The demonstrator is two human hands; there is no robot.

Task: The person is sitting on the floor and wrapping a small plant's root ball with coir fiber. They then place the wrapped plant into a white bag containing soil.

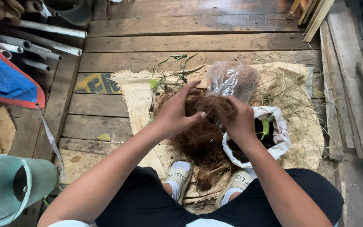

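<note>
A clump of brown coconut fibre [209, 107] is held up between both hands. My left hand [176, 111] grips its left side, thumb and fingers spread around it. My right hand [238, 120] is closed on its right side. Below lies a larger heap of the same fibre [198, 145] on a burlap sack [137, 90]. A white plastic bag of dark soil [279, 136] with a small green seedling [265, 126] stands just right of my right hand. A clear plastic bag [232, 80] sits behind the hands.
Green plant cuttings [169, 75] lie at the sack's far edge, dry grass [290, 96] to the right. A pale green bucket [13, 185] lies at lower left, grey pipes [34, 44] and a blue tarp [1, 75] at upper left. The floor is wooden planks.
</note>
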